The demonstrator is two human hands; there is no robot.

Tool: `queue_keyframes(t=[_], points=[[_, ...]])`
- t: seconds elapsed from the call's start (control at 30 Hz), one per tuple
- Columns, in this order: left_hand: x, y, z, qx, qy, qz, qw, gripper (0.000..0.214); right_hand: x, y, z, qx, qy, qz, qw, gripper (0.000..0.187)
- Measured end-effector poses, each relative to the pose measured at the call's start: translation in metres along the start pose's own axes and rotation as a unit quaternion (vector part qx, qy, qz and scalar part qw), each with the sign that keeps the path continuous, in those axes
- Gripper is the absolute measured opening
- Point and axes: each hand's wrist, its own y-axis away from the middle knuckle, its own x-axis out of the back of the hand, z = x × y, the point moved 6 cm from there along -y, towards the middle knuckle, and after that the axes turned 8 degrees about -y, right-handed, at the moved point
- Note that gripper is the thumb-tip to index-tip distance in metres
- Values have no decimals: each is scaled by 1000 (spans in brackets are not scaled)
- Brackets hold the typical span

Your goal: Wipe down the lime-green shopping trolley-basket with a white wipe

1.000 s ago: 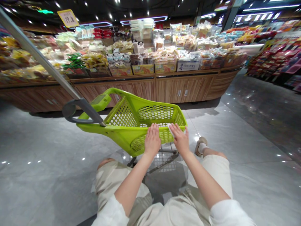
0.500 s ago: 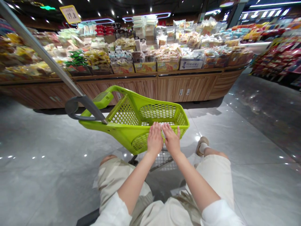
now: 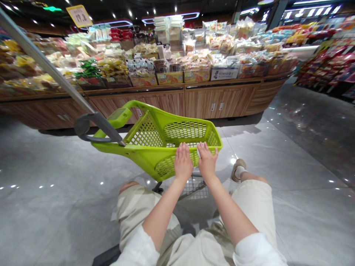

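A lime-green plastic shopping basket (image 3: pixel 155 127) on a wheeled frame stands just in front of my knees. My left hand (image 3: pixel 183 162) lies flat on its near rim, fingers stretched out and together. Close beside it, my right hand (image 3: pixel 207 160) also rests flat on the same rim, fingers pointing into the basket. A small white scrap shows at the inner edge of my right hand; I cannot make out what it is. The basket's inside looks bare. A grey pull handle (image 3: pixel 83 127) on a long metal pole (image 3: pixel 47 66) rises from the basket's left end.
A curved wooden display counter (image 3: pixel 194 103) piled with packaged snacks runs across the back, with a yellow price sign (image 3: pixel 77 15) above. More shelves (image 3: pixel 327 62) stand at the right. Glossy grey floor tiles (image 3: pixel 291 166) surround me. My right shoe (image 3: pixel 237 168) sits beside the basket.
My hands drew closer together on the near rim, the right one sliding left, then a little back to the right. The basket has barely moved.
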Motion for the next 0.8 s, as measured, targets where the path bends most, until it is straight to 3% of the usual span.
queue_keyframes(t=[0.07, 0.13, 0.23, 0.33, 0.4, 0.5, 0.6, 0.67, 0.73, 0.8], points=[[0, 1, -1, -2, -6, -1, 1000, 67, -8, 1, -23, 45, -15, -31, 998, 72], [2, 2, -2, -9, -12, -4, 1000, 66, -5, 3, -23, 73, -9, -47, 996, 74], [4, 3, -5, -20, -16, -12, 1000, 69, 13, 7, 19, 55, 25, -32, 998, 77], [5, 4, -5, -23, -12, -18, 999, 72, 33, 7, 71, -27, 53, 17, 998, 75], [4, 3, -5, -21, -8, -16, 1000, 72, 36, 7, 84, -82, 58, 46, 994, 71], [2, 3, -3, -14, -6, -4, 1000, 72, 22, 4, 52, -88, 41, 50, 994, 69], [1, 3, -4, -11, -10, 1, 1000, 68, -4, 2, -10, -1, -1, -7, 1000, 68], [2, 4, -6, -15, -15, -3, 1000, 65, -12, 3, -36, 46, -20, -40, 998, 69], [3, 5, -8, -22, -19, -9, 1000, 66, -8, 6, -34, 69, -10, -54, 996, 72], [6, 6, -9, -29, -19, -13, 999, 68, 5, 9, -8, 65, 17, -51, 996, 76]])
